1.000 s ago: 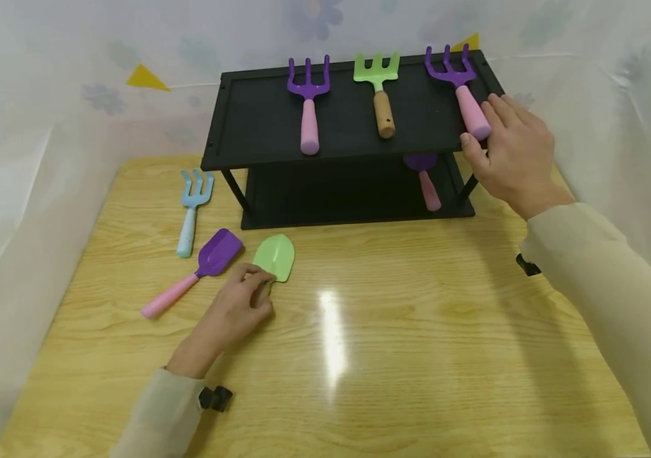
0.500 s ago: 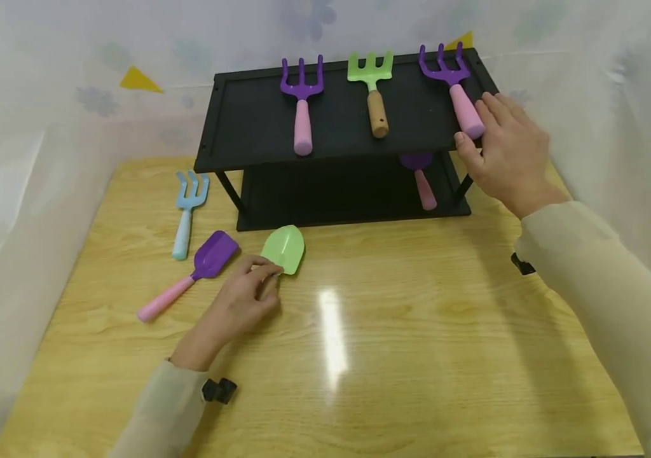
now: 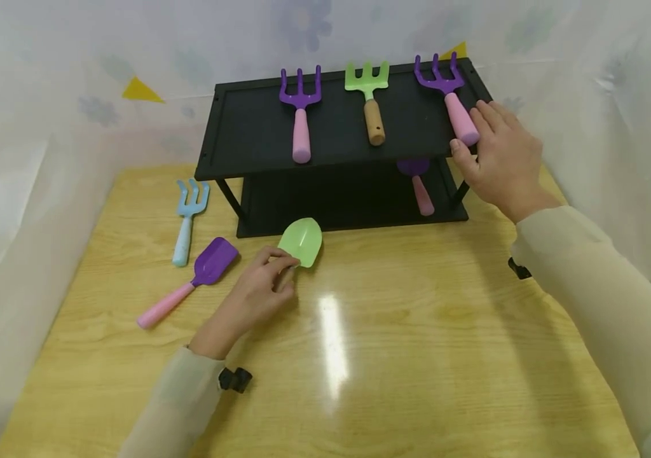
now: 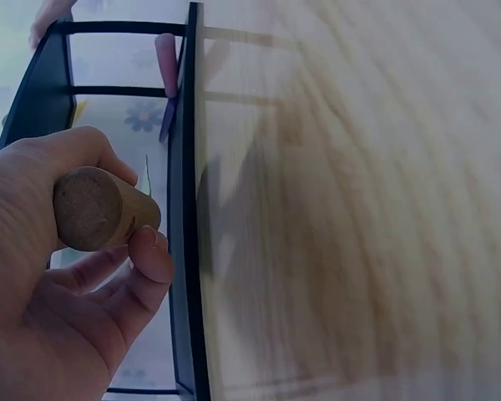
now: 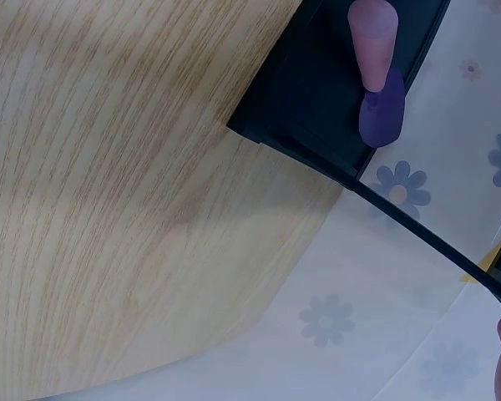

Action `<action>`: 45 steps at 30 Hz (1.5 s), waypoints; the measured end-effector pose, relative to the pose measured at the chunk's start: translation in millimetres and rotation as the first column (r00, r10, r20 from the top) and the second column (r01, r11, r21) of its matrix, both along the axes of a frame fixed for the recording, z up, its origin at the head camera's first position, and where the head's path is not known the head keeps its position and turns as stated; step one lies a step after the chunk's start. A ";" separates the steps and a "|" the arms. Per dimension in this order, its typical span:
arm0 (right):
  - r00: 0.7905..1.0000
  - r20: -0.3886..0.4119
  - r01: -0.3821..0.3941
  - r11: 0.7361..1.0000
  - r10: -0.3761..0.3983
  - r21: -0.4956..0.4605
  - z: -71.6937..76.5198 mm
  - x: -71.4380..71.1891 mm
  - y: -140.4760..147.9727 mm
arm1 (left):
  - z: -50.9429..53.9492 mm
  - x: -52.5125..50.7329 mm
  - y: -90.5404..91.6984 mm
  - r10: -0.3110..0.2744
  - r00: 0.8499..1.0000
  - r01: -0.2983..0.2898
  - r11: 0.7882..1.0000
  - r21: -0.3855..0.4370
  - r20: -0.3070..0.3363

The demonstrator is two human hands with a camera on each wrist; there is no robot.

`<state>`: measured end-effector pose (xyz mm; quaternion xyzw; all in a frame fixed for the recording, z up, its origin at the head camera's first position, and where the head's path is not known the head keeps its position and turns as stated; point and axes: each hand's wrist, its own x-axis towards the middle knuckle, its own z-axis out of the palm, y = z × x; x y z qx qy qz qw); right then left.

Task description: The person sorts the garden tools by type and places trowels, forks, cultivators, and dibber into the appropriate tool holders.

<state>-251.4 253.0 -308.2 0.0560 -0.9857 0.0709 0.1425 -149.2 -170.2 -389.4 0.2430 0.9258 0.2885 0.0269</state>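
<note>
**Green trowel [image 3: 301, 242] in the left hand [image 3: 259, 283], just before the shelf [image 3: 245, 130]**

The person's left hand has fingers and thumb curled round the trowel's wooden handle [image 4: 92, 209], whose round butt shows plainly in the left wrist view. The green blade points away from the person, near the front edge of the black shelf's lower tier; I can't tell how far it stands clear of it.

Over at the shelf's upper right front corner, the right hand [image 3: 503, 159] rests with its fingers fairly straight, just beside the pink handle of the right fork [image 3: 450, 105]. Whether skin meets that handle, I can't make out.

Also up on the top tier lie the left fork [image 3: 301, 117], purple and pink, and the green fork [image 3: 372, 108] between the two. Below, toward the right, sits a shelved trowel [image 3: 423, 194], purple with a pink handle. On the wooden table [image 3: 417, 331], left of the shelf, lies the blue fork [image 3: 185, 226], with the purple trowel [image 3: 195, 282] nearer the person.
</note>
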 end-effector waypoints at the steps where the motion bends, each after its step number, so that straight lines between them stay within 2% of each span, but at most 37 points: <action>1: 1.000 -0.013 -0.001 1.000 0.001 -0.003 -0.4 0.2 -0.1 | 0.7 -2.2 2.6 -0.002 1.000 0.002 1.000 -0.002 -0.003; 4: 0.999 -0.050 0.005 1.000 -0.006 -0.015 -0.1 -0.3 -0.2 | 3.2 -10.3 12.2 -0.014 1.000 0.014 1.000 0.005 -0.016; 6: 0.999 -0.033 0.009 1.000 -0.010 -0.015 0.7 -0.9 -0.6 | 3.8 -15.0 18.8 -0.027 0.999 0.027 1.000 0.011 -0.018; 11: 0.999 0.034 0.007 1.000 -0.006 -0.003 -1.5 0.3 -2.8 | 1.5 -23.0 35.1 -0.035 0.999 0.034 0.999 0.028 0.024; 16: 0.999 -0.043 0.013 1.000 -0.014 -0.024 -3.1 1.6 -3.8 | 2.1 -31.5 54.9 -0.020 0.998 0.018 0.999 0.048 0.057; 18: 0.998 -0.052 0.017 1.000 -0.018 -0.026 -3.1 1.4 -3.9 | 2.3 -34.5 62.3 -0.014 0.997 0.010 0.999 0.050 0.075; 23: 0.999 -0.041 0.015 1.000 -0.015 -0.017 -4.0 2.1 -4.6 | 2.2 -40.9 77.7 0.020 0.991 -0.026 0.999 0.047 0.131; 29: 0.998 -0.067 0.016 0.999 -0.017 -0.030 -5.4 3.3 -3.5 | 1.0 -53.1 97.4 0.047 0.986 -0.056 0.997 0.053 0.159; 34: 0.998 -0.069 0.004 1.000 -0.006 -0.029 -7.3 5.0 -4.1 | -1.2 -62.0 112.1 0.086 0.975 -0.094 0.995 0.030 0.205; 40: 0.995 -0.097 0.014 0.999 -0.019 -0.046 -3.3 3.8 -3.8 | -0.3 -74.7 131.0 0.140 0.968 -0.149 0.989 0.025 0.207; 45: 0.999 -0.046 0.028 0.999 -0.028 -0.019 -1.8 2.5 -4.2 | -7.3 -75.1 138.2 0.179 0.957 -0.192 0.981 0.033 0.229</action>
